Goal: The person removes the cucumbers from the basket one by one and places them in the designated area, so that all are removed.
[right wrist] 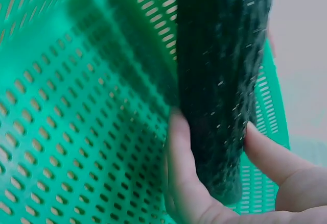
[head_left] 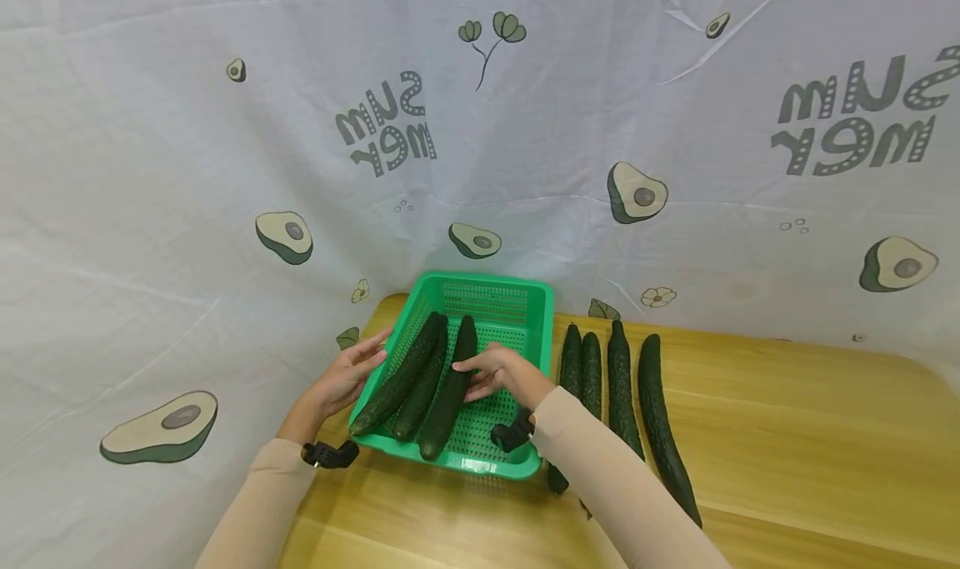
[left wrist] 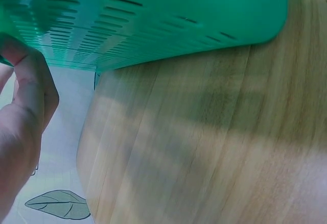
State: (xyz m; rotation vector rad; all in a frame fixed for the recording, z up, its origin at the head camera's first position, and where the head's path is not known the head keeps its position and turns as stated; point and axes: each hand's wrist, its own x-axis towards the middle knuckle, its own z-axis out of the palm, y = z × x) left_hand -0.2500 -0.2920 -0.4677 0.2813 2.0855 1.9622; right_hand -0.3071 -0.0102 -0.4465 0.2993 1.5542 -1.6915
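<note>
The tips of our left hand (head_left: 352, 375) are cut off in the left wrist view; its fingers lie lightly bent at the left rim of the rectangular green perforated plastic basket (head_left: 543, 327), and we cannot tell whether they grip it. Our right beige sleeve (head_left: 618, 486) hides stretches of some cucumbers lying on the yellowish wood-grain surface (head_left: 795, 436), and in the right wrist view the upper end of the held cucumber runs out of frame. That long dark green cucumber (head_left: 445, 415) is in the basket, slanted, its near end over the front rim, though we cannot make out whether it touches there; our right hand (head_left: 501, 373) pinches it, thumb on one side and fingers on the other. Its skin is bumpy, with small pale flecks, and its near end is blunt. We count three cucumbers in the basket, the other two (head_left: 397, 390) lying against each other along the left wall, and four slender dark green cucumbers (head_left: 660, 411) side by side on the surface, right of the basket. Behind, seven avocado halves show on the white printed cloth (head_left: 540, 136).
</note>
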